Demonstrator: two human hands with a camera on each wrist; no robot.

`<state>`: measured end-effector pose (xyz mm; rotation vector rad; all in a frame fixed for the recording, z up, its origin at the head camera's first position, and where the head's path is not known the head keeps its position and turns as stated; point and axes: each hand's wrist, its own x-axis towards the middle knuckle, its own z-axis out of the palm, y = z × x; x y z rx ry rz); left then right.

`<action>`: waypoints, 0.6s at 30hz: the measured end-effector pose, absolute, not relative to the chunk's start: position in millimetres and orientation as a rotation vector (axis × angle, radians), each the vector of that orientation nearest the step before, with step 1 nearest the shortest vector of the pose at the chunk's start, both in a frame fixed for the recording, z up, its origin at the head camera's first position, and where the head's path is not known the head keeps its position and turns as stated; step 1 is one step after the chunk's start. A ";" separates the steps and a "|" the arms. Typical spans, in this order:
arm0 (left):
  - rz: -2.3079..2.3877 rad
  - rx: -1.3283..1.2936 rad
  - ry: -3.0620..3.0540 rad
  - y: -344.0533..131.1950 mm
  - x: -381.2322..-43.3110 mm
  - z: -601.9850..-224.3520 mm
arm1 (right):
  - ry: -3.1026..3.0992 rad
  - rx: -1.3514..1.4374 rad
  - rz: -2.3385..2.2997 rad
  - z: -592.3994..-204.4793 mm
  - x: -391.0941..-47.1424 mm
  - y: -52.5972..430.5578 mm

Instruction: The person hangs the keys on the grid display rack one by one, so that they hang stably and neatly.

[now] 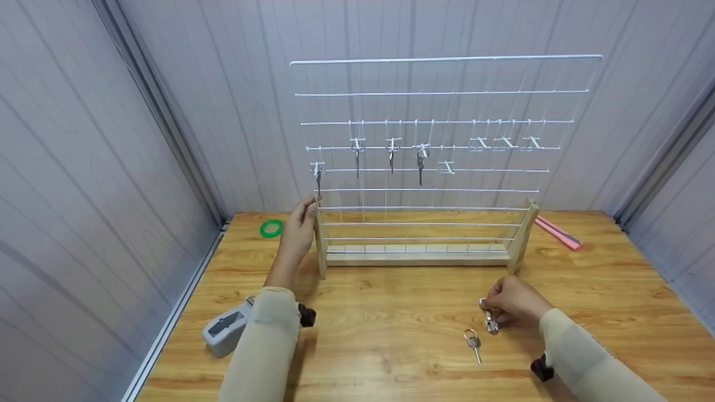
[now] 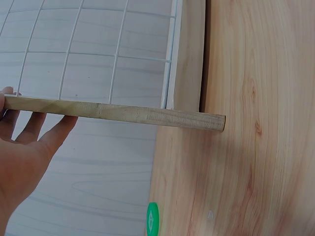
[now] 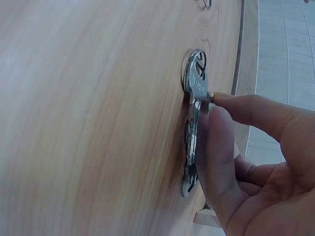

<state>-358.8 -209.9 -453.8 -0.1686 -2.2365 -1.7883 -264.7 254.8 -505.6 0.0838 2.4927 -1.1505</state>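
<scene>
I see the left hand gripping the wooden post of the wire rack; the right hand pinches keys, another key just left of it on the worktop. Picking-up, I'd judge; next, a clean lift.

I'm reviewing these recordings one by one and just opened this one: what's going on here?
A person's left hand holds the left wooden post of a wire rack. Their right hand pinches what looks like a silver key, maybe more than one, low over the table. Four keys hang on the rack, and another key lies loose near the right hand. Hooks farther right on the rack carry no keys.
</scene>
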 end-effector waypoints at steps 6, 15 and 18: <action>-1.773 -0.184 -2.248 -210.3 -356.9 -452.9 | 2.390 0.028 -1.296 -508.1 -268.3 256.5; -1.743 -0.148 -2.259 -209.7 -357.7 -453.0 | 2.206 -0.027 -1.457 -511.4 -273.1 262.9; -1.742 -0.149 -2.258 -209.4 -357.5 -452.8 | 2.179 -0.033 -1.475 -512.6 -273.4 264.7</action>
